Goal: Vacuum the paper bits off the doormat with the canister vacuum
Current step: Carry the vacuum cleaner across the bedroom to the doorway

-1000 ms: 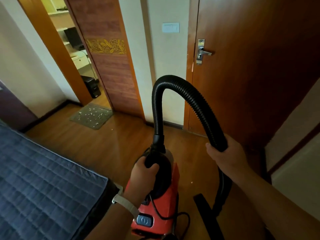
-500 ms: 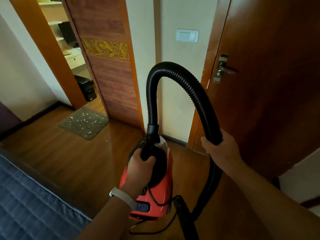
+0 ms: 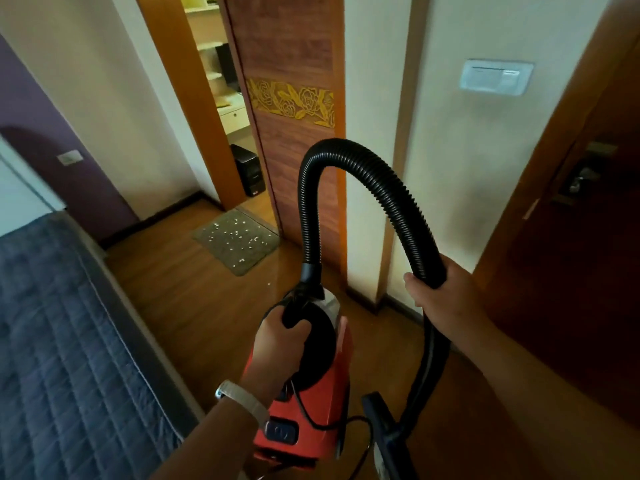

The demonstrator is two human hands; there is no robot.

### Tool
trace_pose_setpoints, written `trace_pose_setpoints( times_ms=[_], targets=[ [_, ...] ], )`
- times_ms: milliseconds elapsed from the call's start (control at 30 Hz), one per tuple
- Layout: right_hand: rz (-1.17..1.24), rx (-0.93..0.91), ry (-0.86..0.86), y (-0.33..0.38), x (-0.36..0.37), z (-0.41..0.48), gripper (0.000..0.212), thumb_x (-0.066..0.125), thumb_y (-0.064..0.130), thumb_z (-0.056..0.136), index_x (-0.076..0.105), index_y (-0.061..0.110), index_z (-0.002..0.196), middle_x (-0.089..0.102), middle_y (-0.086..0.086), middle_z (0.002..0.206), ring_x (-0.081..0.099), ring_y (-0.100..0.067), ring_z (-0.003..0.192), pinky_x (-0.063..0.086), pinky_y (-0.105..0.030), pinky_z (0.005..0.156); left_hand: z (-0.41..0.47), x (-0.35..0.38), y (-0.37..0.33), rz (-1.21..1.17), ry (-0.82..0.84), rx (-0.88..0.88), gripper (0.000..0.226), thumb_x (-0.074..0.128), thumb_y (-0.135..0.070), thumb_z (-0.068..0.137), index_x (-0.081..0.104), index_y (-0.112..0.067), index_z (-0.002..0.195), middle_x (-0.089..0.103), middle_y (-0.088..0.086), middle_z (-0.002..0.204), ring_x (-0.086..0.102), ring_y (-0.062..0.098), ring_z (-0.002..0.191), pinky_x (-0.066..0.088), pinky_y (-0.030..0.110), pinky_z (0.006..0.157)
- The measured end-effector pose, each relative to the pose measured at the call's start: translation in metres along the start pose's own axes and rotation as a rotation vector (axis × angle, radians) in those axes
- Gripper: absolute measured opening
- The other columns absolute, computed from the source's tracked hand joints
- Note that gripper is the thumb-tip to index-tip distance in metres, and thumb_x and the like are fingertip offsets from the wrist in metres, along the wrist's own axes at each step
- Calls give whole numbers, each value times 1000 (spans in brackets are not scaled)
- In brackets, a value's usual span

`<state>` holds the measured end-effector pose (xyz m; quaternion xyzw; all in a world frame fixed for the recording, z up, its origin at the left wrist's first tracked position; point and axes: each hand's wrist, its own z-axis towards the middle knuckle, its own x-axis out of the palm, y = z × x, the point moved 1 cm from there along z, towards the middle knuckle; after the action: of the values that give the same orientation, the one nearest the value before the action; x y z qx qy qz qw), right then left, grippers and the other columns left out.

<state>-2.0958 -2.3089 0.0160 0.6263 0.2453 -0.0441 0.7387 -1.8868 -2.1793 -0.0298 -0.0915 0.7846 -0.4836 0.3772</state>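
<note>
A red canister vacuum hangs low in front of me, carried by its black top handle, which my left hand grips. Its ribbed black hose arches up from the canister and over to the right, where my right hand grips it. The black floor nozzle dangles below that hand. The grey doormat lies on the wooden floor at the open doorway ahead, well beyond the vacuum, strewn with several white paper bits. One loose bit lies on the floor next to the mat.
A bed with a blue quilted cover fills the left side. A sliding wooden door stands right of the doorway, with a dark computer tower behind it. A brown door closes the right side. The vacuum's cord trails below.
The view has swung left and come closer to the doorway; the mat now sits nearer the middle. Both hands keep their grips on handle and hose.
</note>
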Motion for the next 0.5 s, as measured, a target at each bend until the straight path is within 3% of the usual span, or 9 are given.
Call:
trace_pose_setpoints(
  times_ms=[100,233,333,500],
  targets=[
    [6,-21,68,-2,9,57,28,72,19,86,51,34,75,54,6,66,54,-10,60,39,-21,55,33,5,-19,-11,-46,-65,17,61,-15,88,58,-7,103,68,21,84,58,22,53,46,26,41],
    [39,-45,148,-2,16,128,23,74,20,84,56,30,75,59,2,65,58,-17,60,42,-25,55,77,9,-51,10,-151,-89,9,61,-15,89,56,-11,95,67,19,90,61,24,60,50,30,47],
    [54,-84,219,4,27,173,22,72,23,87,54,32,79,61,-1,69,61,-17,62,41,-17,50,105,10,-66,-2,-240,-97,9,63,-15,88,54,-17,87,66,14,83,64,30,64,54,38,53],
    [69,-157,307,22,58,221,20,73,24,86,56,34,84,59,2,64,58,-13,56,44,-18,47,138,-5,-80,-106,-312,-144,7,62,-15,87,57,-17,91,63,14,76,57,22,54,48,29,45]
  ],
)
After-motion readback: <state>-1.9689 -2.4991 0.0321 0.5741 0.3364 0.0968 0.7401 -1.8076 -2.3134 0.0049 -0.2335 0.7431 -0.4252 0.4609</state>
